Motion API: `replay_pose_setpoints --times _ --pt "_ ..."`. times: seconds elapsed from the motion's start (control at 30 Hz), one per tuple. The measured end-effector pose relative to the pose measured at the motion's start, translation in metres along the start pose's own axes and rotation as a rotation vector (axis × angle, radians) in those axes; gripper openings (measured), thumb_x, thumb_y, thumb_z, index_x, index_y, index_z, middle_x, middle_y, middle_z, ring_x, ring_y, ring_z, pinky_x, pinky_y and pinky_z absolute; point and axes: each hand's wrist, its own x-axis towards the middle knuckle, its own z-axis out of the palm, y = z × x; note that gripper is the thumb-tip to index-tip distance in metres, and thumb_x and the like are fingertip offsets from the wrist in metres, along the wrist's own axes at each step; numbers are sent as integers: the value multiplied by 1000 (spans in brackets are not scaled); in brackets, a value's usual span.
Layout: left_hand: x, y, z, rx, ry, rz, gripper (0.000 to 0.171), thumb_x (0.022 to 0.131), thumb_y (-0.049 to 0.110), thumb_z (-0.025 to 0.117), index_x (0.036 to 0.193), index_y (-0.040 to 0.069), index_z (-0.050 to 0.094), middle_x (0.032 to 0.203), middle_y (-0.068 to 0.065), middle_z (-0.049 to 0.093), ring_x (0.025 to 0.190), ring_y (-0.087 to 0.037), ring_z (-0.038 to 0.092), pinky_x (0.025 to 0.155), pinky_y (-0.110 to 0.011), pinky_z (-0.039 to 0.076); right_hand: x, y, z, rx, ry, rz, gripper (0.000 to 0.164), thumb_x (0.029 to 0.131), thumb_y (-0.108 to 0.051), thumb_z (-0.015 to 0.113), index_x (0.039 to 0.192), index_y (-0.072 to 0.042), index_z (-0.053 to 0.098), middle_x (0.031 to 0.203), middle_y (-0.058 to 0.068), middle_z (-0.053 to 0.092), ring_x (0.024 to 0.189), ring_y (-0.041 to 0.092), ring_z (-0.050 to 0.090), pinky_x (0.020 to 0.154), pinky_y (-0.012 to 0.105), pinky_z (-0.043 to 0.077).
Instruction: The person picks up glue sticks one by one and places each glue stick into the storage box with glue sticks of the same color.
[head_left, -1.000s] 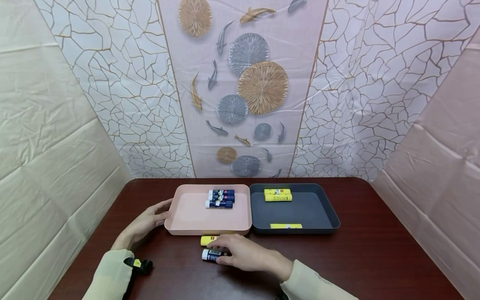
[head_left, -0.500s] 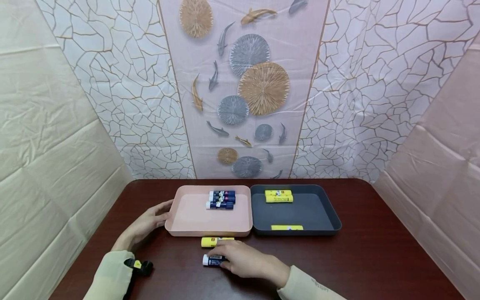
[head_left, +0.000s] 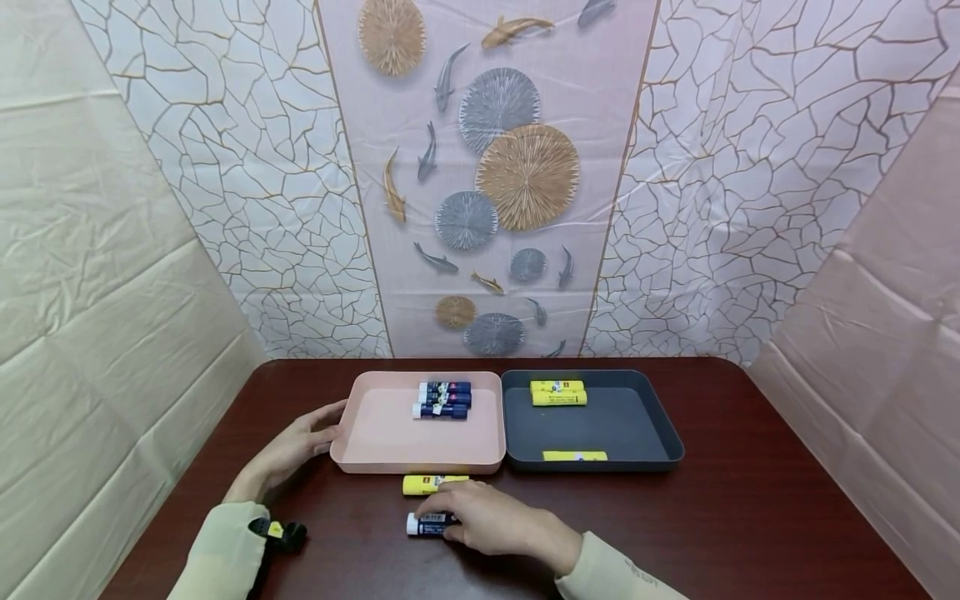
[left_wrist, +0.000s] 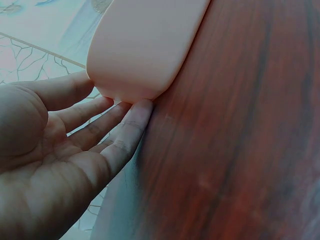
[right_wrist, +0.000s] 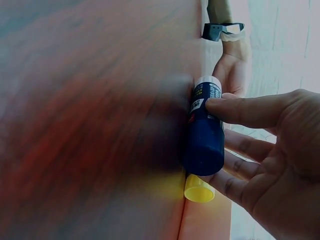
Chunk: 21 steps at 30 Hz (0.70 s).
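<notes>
My right hand (head_left: 498, 518) pinches a dark blue glue stick (head_left: 429, 524) with a white end, thumb on one side and fingers on the other. The right wrist view shows the thumb lying along the label of this glue stick (right_wrist: 204, 142). Just beyond it, a yellow glue stick (head_left: 420, 484) lies before the pink tray (head_left: 375, 435), partly hidden by my fingers. At that tray's left end, my left hand (head_left: 288, 450) rests its fingertips and thumb against the outer wall, fingers fairly straight in the left wrist view.
Several blue glue sticks (head_left: 442, 399) lie side by side in the pink tray. Touching its right side is a dark grey tray (head_left: 622, 425), with two yellow glue sticks (head_left: 558, 393) at the back and one yellow glue stick (head_left: 574, 456) along the front wall.
My right hand and the blue glue stick have shifted a little toward the front of the table, widening the gap to the yellow glue stick. The left hand stays at the pink tray.
</notes>
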Motion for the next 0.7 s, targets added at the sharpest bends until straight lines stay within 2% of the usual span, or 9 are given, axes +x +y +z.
replay_pose_setpoints --times 0.7 --pt "0 0 -1 29 4 -1 67 109 15 55 165 1 21 168 -25 21 141 -36 45 103 -28 51 1 0 -2 18 3 -34 43 94 -4 74 133 -21 71 128 -12 68 122 2 58 106 28 47"
